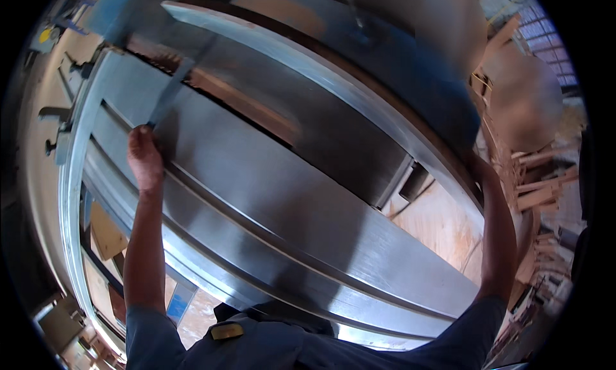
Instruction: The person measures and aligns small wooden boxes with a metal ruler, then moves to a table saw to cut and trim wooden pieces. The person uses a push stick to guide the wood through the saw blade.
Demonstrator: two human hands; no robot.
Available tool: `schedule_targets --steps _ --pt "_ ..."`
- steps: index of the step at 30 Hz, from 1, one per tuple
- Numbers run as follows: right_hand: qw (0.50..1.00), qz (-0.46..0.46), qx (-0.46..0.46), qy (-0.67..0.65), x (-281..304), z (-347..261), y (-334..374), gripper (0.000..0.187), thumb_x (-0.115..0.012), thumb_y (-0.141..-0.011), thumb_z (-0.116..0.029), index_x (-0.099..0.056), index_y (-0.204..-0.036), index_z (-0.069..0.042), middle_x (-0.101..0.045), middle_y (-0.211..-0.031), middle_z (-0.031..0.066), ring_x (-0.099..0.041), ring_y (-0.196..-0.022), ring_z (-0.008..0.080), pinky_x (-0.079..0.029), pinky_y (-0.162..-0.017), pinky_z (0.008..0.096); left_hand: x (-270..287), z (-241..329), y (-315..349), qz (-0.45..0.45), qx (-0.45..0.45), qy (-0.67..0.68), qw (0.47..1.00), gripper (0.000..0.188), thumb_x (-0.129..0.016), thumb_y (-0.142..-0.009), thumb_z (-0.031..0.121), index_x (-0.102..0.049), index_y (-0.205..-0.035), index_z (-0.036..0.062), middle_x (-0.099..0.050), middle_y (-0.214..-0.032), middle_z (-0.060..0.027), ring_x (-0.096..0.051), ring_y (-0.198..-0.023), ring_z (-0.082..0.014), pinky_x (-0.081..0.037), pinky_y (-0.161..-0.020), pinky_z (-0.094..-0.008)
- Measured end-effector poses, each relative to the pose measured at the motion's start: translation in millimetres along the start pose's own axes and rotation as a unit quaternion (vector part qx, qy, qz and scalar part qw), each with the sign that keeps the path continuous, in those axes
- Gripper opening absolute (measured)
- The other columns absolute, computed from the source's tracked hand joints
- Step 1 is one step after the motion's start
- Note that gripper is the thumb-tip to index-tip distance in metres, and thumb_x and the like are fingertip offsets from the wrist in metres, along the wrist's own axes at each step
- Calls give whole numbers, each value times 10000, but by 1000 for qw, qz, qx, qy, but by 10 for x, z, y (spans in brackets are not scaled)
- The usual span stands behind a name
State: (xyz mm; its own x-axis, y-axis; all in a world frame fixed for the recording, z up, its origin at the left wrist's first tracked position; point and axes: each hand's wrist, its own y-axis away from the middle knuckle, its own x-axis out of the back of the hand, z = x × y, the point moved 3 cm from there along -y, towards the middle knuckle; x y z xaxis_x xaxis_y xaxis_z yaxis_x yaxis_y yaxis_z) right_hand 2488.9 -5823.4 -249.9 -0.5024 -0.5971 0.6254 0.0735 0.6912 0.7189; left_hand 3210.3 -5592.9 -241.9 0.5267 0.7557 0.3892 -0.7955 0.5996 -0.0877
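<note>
My left hand [144, 155] is closed above the grooved metal machine table [276, 190]. From its fist a thin grey strip-like tool [170, 94] runs up and away; motion blurs it, so its exact kind is unclear. On the right, my right hand [480, 170] reaches the outer side of a long metal fence [340, 88], near its near right end. The fingers of that hand are hidden or too dark to make out. The fence lies slantwise across the table, and a long dark gap runs between the table's sections.
Stacked wood offcuts [545, 187] lie at the right. A frame with black knobs [51, 145] edges the table's left side. Beyond the fence is a blurred blue surface [398, 56]. A pale wooden surface [436, 219] shows through the opening beside my right forearm.
</note>
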Motion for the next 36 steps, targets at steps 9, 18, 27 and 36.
schedule_targets --steps 9,18,27,36 --pt "999 25 47 1 70 120 42 445 -510 -967 -232 -488 -1369 -40 -574 -1309 137 -534 -1160 183 -416 -988 304 -14 307 -111 -7 35 -71 997 245 -532 -941 182 -634 -1059 -6 -662 -773 -65 -610 -712 -122 -484 -683 -270" --pt "998 32 48 14 150 99 119 422 -507 -972 -236 -505 -1346 -40 -585 -1288 133 -548 -1135 181 -427 -967 307 -575 535 -245 -7 37 -144 989 276 -521 -923 254 -669 -1029 47 -727 -866 -103 -686 -858 -254 -505 -805 -340" --pt "998 32 58 20 160 51 127 400 -503 -976 -240 -522 -1323 -40 -596 -1268 129 -561 -1109 179 -438 -946 309 -713 440 -305 22 -78 -260 962 200 -610 -888 249 -688 -990 95 -666 -1016 -124 -628 -971 -315 -493 -845 -400" --pt "997 30 68 21 191 59 102 381 -500 -981 -244 -539 -1300 -40 -607 -1247 126 -575 -1084 177 -449 -926 312 -695 332 -308 31 -70 -211 974 208 -611 -892 252 -689 -997 90 -685 -985 -121 -648 -937 -312 -500 -829 -383"
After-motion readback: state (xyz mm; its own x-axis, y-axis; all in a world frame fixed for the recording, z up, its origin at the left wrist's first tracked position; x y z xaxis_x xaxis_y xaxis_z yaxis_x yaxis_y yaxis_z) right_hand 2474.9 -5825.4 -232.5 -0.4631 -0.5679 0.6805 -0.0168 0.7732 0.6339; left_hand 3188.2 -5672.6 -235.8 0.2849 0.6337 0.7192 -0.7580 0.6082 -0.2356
